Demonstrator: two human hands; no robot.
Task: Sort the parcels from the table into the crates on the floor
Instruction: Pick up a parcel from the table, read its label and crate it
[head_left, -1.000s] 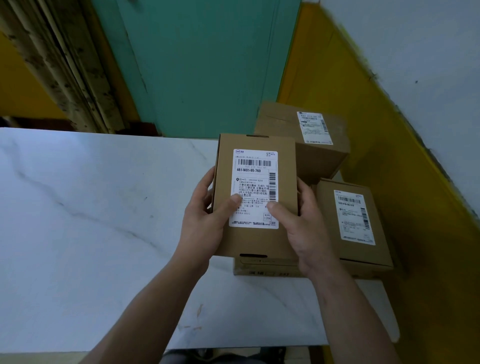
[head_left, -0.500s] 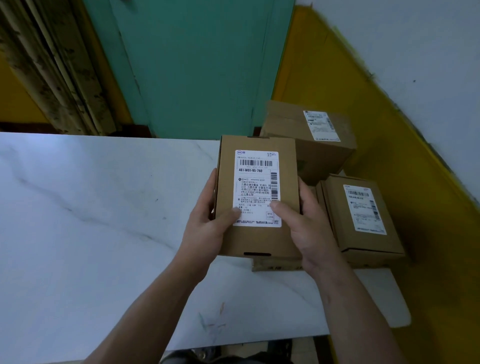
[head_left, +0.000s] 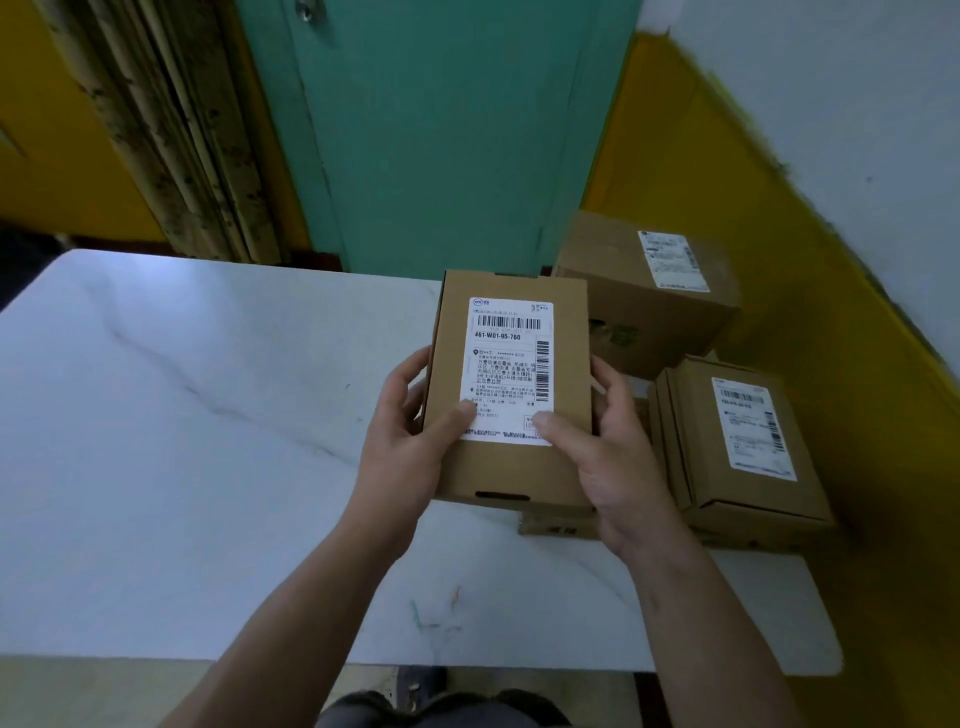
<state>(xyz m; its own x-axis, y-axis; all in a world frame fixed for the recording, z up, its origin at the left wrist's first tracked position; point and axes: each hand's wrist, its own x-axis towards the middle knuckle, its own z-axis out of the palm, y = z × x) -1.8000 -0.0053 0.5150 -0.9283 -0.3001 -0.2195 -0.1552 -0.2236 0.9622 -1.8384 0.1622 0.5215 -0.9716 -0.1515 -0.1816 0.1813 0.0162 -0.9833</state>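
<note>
A brown cardboard parcel (head_left: 511, 467) with a white shipping label hangs above the white marble table (head_left: 182, 441), label side up. My left hand (head_left: 400, 447) grips its left edge with the thumb on the label. My right hand (head_left: 608, 457) holds the right edge, its thumb on the label's lower right corner. Beneath the held parcel lies another flat box (head_left: 558, 527), mostly hidden. A labelled parcel (head_left: 737, 441) lies on the table to the right, and a larger labelled box (head_left: 649, 296) stands behind it. No crates are in view.
A green door (head_left: 441, 130) stands behind the table, with weathered wooden boards (head_left: 171, 140) leaning at its left. A yellow and white wall (head_left: 779, 182) runs along the right. The table's near edge (head_left: 467, 667) is just in front of my legs.
The view has shifted back a little, showing more of the table's near edge. Both hands keep the same hold on the parcel, which stays at about the same height.
</note>
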